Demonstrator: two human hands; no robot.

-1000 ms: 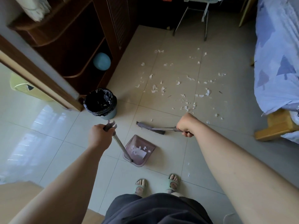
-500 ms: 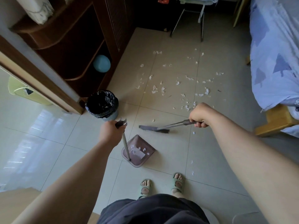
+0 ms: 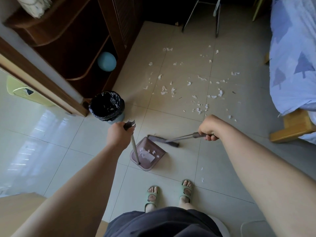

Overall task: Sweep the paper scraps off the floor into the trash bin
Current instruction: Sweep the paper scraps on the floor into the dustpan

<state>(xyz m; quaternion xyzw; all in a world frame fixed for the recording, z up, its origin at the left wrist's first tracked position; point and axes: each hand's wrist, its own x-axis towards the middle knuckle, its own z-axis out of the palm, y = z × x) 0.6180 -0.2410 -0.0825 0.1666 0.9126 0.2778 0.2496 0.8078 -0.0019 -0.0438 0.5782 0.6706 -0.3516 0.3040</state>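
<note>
While the broom point(image 3: 171, 143) lies at the dustpan's mouth, items run near to far.

Stray scraps point(image 3: 202, 179): on the floor point(image 3: 222, 171), just beside the right foot.

Dustpan point(image 3: 144, 168): flat on the floor with several scraps inside. The left hand point(image 3: 118, 135) is clenched round the top of its upright handle.

Broom: bristles at the pan's open edge. The right hand point(image 3: 207, 128) is wrapped round its handle.

Handling note: press the pan lip flat and use short, low strokes so the light paper does not flutter past.

Trash bin point(image 3: 95, 113): black-lined, just beyond the left hand.

Paper scraps point(image 3: 164, 90): scattered well beyond the right hand, towards the bed point(image 3: 290, 65).
</note>
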